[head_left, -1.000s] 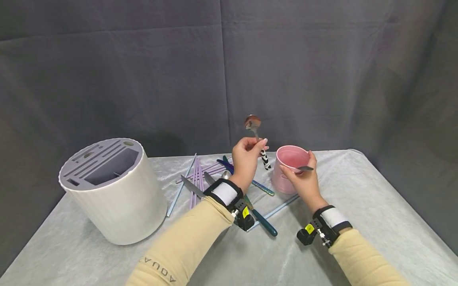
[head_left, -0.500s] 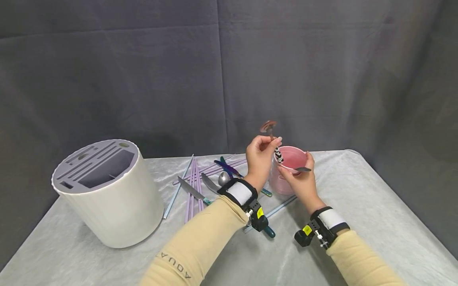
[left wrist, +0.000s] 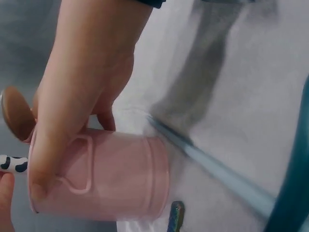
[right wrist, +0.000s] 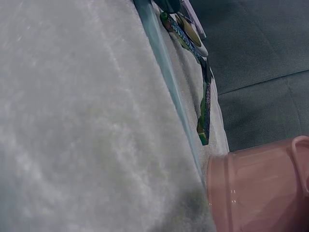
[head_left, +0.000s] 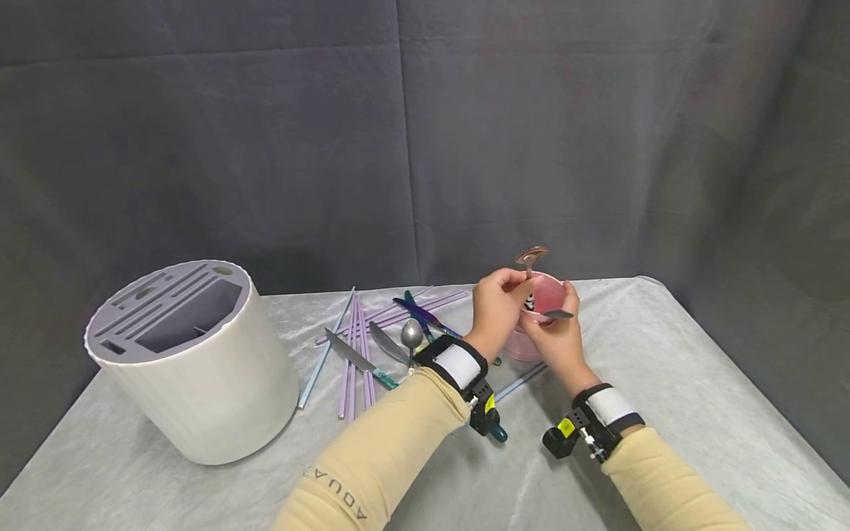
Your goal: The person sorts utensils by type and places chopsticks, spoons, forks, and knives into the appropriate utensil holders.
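My left hand [head_left: 496,313] pinches a spoon [head_left: 531,256] with a black-and-white patterned handle [left wrist: 13,164]. Its bowl points up, and the lower handle is at the mouth of a pink cup [head_left: 523,346]. Around the cup's near side, my right hand [head_left: 561,346] grips it by the rim, with the thumb in front. A second spoon's head [head_left: 558,314] juts over the rim by the right thumb; its handle is hidden. The left wrist view shows the cup's raised handle [left wrist: 89,164] beside the right hand.
Left of the hands lie purple chopsticks [head_left: 352,369], a green-handled knife [head_left: 352,350], a silver spoon [head_left: 412,333] and a dark blue knife [head_left: 418,313]. A light-blue chopstick [head_left: 521,381] lies by the cup's base. At far left stands a white holder [head_left: 206,398] with a slotted grey top.
My left hand has moved right and slightly down, bringing the patterned spoon from beside the cup to its mouth, handle end first. The right hand keeps its hold on the cup.
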Action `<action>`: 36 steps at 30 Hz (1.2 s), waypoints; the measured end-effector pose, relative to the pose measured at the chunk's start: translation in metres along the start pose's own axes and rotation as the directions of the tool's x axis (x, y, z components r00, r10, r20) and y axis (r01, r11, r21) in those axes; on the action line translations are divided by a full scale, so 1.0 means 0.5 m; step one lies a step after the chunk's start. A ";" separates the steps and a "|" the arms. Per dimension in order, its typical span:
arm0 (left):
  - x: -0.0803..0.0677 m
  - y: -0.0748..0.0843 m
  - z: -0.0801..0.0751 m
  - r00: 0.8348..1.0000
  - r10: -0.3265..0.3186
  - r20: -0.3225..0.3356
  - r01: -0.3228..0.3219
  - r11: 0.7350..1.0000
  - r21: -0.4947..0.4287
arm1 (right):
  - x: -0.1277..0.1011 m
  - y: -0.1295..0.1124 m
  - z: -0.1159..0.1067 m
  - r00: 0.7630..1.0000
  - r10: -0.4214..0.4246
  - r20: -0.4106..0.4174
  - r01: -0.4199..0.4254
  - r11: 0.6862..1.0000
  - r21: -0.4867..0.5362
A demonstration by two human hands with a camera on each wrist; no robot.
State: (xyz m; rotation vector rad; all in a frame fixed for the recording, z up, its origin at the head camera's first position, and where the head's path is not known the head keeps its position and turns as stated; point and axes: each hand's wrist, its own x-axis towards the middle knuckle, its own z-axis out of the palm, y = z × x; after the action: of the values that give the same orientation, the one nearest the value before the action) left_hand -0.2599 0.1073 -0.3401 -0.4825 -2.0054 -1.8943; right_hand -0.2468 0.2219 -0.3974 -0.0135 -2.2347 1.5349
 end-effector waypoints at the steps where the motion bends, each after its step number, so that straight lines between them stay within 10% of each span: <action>1: -0.001 0.000 0.001 1.000 -0.012 0.020 0.012 1.000 0.012 | -0.001 0.000 0.000 1.000 0.002 0.005 -0.002 1.000 0.000; 7: -0.006 0.003 -0.001 0.990 -0.069 0.123 0.057 0.994 0.098 | 0.000 0.000 -0.001 1.000 -0.013 0.008 0.013 1.000 -0.002; 16: -0.013 -0.008 -0.007 0.982 0.014 0.188 -0.072 0.949 0.307 | 0.000 -0.004 -0.005 1.000 -0.006 0.025 0.007 0.999 -0.039; 36: 0.027 -0.017 -0.007 0.972 -0.068 0.226 -0.012 0.943 0.333 | -0.002 -0.005 -0.004 0.999 0.018 0.028 -0.019 1.000 0.023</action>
State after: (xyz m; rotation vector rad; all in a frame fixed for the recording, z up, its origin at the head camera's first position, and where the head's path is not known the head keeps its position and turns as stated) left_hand -0.2758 0.1034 -0.3409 -0.6086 -2.4367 -1.5231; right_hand -0.2446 0.2225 -0.3947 -0.0057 -2.2438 1.5801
